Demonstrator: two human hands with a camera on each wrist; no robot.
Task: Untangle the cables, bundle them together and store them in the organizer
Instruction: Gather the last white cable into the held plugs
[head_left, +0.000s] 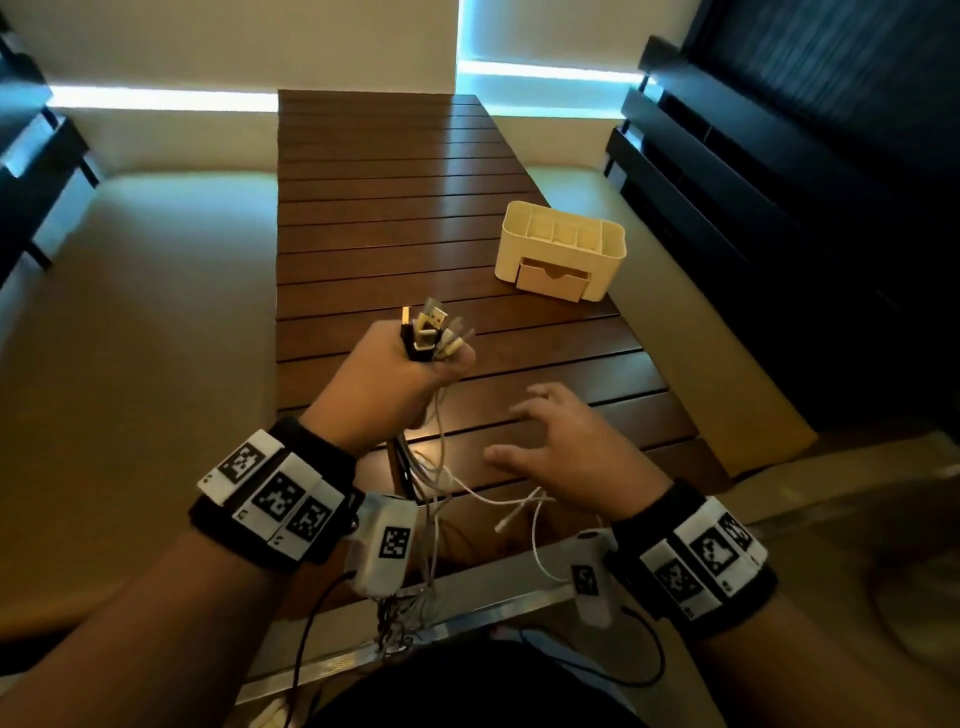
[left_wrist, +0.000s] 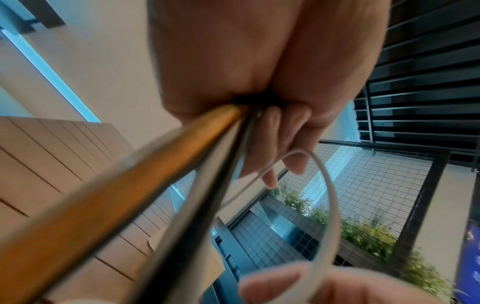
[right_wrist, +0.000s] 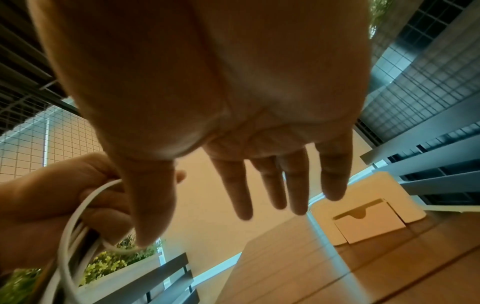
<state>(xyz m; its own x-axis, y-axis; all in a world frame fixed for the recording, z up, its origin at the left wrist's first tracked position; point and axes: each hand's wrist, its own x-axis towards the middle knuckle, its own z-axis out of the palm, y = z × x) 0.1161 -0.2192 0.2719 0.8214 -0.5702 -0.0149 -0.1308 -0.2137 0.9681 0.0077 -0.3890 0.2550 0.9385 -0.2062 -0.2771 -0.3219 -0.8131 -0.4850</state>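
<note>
My left hand (head_left: 395, 374) grips a bunch of cables (head_left: 431, 332) in a fist above the slatted wooden table (head_left: 374, 218); several USB plugs stick up out of it. The loose white and dark cable tails (head_left: 441, 488) hang down toward the table's near edge. In the left wrist view an orange cable (left_wrist: 130, 174) and a white loop (left_wrist: 330, 197) run out of the fist. My right hand (head_left: 566, 441) hovers to the right with spread, straight fingers (right_wrist: 270, 191), holding nothing. The cream organizer (head_left: 561, 249), with open top compartments and a front drawer, stands at the table's right.
A metal rail (head_left: 467, 618) runs along the table's near edge. Dark slatted furniture (head_left: 779, 182) stands on the right, and a dark bench (head_left: 36, 171) on the left. Pale floor lies on both sides of the table.
</note>
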